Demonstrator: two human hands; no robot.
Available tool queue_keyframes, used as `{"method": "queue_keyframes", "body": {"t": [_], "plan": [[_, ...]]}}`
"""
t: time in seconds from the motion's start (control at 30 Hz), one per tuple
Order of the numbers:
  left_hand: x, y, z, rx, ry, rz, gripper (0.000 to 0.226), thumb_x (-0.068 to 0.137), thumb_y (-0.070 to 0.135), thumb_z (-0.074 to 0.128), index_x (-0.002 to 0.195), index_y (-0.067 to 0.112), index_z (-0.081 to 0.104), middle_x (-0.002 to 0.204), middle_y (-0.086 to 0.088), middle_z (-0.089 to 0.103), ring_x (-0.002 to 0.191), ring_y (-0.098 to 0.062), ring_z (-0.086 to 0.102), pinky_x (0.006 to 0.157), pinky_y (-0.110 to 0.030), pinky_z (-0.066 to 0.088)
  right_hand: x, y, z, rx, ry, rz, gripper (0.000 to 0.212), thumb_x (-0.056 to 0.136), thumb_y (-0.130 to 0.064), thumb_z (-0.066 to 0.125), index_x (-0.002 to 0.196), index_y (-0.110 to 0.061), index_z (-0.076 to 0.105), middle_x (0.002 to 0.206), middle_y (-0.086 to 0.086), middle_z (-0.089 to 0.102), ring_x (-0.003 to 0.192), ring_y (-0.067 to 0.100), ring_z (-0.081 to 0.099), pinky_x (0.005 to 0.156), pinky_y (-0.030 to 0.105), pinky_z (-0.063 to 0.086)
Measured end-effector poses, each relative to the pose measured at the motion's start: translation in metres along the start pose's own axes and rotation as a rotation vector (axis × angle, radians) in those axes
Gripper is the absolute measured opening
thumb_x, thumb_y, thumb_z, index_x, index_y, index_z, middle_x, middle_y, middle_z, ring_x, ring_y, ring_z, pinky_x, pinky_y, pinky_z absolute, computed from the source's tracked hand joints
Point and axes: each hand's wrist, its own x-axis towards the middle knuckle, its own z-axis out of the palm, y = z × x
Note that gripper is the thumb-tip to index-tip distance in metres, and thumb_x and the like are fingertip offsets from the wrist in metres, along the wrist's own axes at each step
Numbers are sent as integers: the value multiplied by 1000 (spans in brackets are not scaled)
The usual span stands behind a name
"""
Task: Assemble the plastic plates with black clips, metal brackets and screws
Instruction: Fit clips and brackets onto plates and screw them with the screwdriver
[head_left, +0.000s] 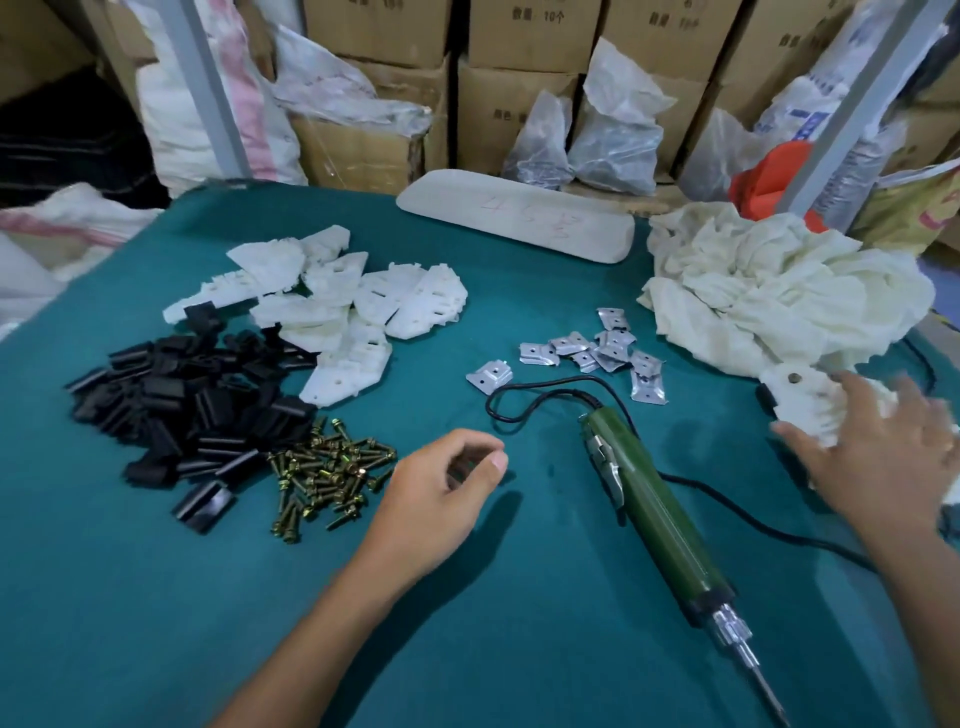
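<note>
Your right hand (883, 447) lies spread on a plate (800, 402) by the cloth (779, 291). Your left hand (441, 483), loosely curled, holds nothing beside the screws (327, 473). You're probably between pieces: next, pick from the plates (332, 306) and clips (192, 405).

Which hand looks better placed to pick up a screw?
Probably the left hand: it is beside the screws. The right hand is over a plate, beyond the screwdriver.

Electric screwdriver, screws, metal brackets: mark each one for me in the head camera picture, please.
electric screwdriver (660, 514): head view, middle of its green body.
screws (327, 475): head view, centre of the loose pile.
metal brackets (613, 344): head view, one bracket in the middle of the cluster.
</note>
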Motion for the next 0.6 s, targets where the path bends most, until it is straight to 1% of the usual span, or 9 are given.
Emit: {"method": "queue_keyframes", "body": {"t": [0.07, 0.13, 0.17, 0.23, 0.3, 0.37, 0.43, 0.53, 0.6], "plan": [[21, 5, -16, 221, 93, 37, 14, 91, 42, 63, 101, 33, 69, 89, 23, 68, 84, -1, 60, 78, -19, 46, -21, -18, -11, 141, 5, -72, 76, 80, -74, 60, 137, -25, 49, 146, 27, 44, 134, 49, 41, 111, 65, 34], [48, 10, -41, 513, 171, 39, 24, 94, 41, 62, 112, 26, 67, 104, 15, 68, 101, -13, 58, 93, -31, 46, -53, -36, -18, 294, -170, -175, 74, 80, -81, 54, 138, -36, 47, 136, 16, 49, 124, 38, 52, 105, 53, 43], [60, 11, -55, 679, 206, 5, 31, 95, 42, 60, 117, 20, 65, 113, 4, 67, 108, -21, 57, 97, -37, 44, -70, -44, -18, 330, -289, -225, 70, 81, -81, 57, 139, -43, 44, 134, 7, 47, 119, 30, 55, 101, 48, 44], [78, 8, -79, 972, 267, -120, 45, 95, 48, 58, 122, 12, 59, 123, -10, 63, 117, -32, 53, 100, -43, 39, -100, -56, -15, 313, -470, -300, 73, 80, -70, 67, 143, -52, 33, 133, -7, 42, 113, 19, 53, 96, 41, 44], [85, 1, -93, 1131, 297, -233, 62, 91, 58, 58, 129, 8, 54, 132, -13, 58, 122, -35, 52, 102, -47, 36, -113, -62, -10, 325, -534, -311, 73, 80, -53, 73, 141, -54, 32, 130, -13, 49, 106, 14, 54, 88, 37, 43], [86, -7, -99, 1171, 309, -281, 79, 86, 66, 61, 135, 4, 49, 136, -15, 54, 120, -36, 55, 104, -48, 36, -114, -65, -8, 357, -527, -277, 67, 79, -39, 76, 134, -52, 41, 121, -15, 60, 98, 15, 59, 81, 37, 42], [86, -13, -101, 1168, 309, -305, 85, 81, 71, 63, 132, 4, 49, 130, -14, 57, 112, -35, 61, 101, -48, 37, -110, -62, -7, 347, -501, -233, 64, 78, -30, 79, 134, -44, 52, 118, -9, 64, 96, 20, 60, 81, 37, 41], [84, -18, -105, 1125, 299, -273, 71, 82, 71, 62, 112, 7, 55, 98, -8, 67, 90, -31, 64, 97, -48, 38, -98, -50, -11, 285, -441, -159, 65, 77, -21, 81, 135, -36, 57, 120, 2, 65, 102, 29, 61, 82, 40, 43], [81, -18, -108, 1078, 294, -184, 60, 86, 66, 62, 105, 9, 54, 86, -6, 66, 82, -31, 62, 93, -47, 41, -90, -43, -16, 246, -426, -119, 63, 79, -22, 80, 136, -33, 56, 124, 6, 66, 109, 33, 61, 87, 44, 47]]}}
